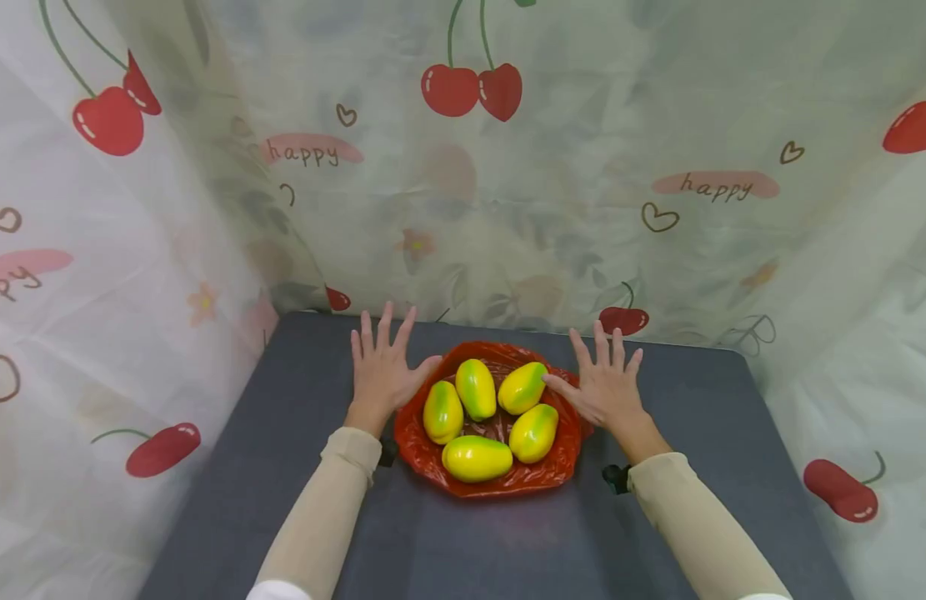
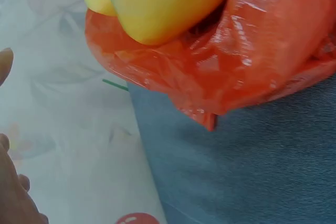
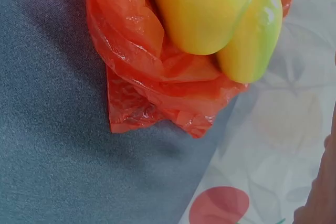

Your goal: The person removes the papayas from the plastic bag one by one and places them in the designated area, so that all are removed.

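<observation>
Five fruits (image 1: 477, 459) sit in red plastic (image 1: 556, 473) between left grip (image 1: 380, 367) and right grip (image 1: 608, 385), both released; far curtain (image 1: 568, 150) reads "happy."

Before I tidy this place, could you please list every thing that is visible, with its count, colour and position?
Fruits: five, yellow with green, inside the bag
Plastic bag: one, red, open, on the table
Table: one, dark grey, under the bag
Printed cloth: piece count unclear, whitish with red cherries, behind and at both sides
Wrist devices: two, black, one at each wrist
Sleeves: two, beige, on the forearms
Hands: two, bare, left hand and right hand at opposite sides of the bag
</observation>
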Available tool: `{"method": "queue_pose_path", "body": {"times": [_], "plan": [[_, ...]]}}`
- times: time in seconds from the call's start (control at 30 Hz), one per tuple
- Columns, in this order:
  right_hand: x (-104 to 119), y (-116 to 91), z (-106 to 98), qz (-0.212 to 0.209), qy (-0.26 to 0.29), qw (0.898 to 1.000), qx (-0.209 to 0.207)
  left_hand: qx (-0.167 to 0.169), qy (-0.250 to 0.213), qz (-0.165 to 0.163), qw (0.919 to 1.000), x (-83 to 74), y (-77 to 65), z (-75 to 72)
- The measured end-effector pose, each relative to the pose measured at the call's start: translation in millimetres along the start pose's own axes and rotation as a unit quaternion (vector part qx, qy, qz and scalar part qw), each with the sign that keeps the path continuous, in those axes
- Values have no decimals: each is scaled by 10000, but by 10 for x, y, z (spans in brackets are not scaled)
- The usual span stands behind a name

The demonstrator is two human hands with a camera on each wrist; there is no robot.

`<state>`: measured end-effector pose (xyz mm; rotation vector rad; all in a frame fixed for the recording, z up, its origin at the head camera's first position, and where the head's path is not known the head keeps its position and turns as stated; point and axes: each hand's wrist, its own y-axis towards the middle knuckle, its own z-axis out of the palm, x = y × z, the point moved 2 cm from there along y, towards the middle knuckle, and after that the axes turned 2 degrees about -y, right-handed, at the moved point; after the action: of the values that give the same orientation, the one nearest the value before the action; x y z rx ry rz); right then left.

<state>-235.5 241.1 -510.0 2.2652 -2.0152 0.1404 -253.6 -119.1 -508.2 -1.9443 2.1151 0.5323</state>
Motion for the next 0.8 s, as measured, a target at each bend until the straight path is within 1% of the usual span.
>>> {"method": "queue_pose_path", "body": {"times": [0.17, 0.47, 0.67, 0.8], "plan": [[5, -30, -11, -114, 173, 9997, 126, 47, -138, -145, 9998, 88, -30, 27], [69, -105, 1, -396, 700, 9954, 520, -98, -621, -314, 9975, 233, -121, 52], [85, -167, 12, -524, 948, 9912, 755, 43, -901, -413, 9951, 311, -181, 85], [96, -215, 31, -517, 1276, 9859, 948, 123, -1157, -543, 9917, 380, -212, 111]]}}
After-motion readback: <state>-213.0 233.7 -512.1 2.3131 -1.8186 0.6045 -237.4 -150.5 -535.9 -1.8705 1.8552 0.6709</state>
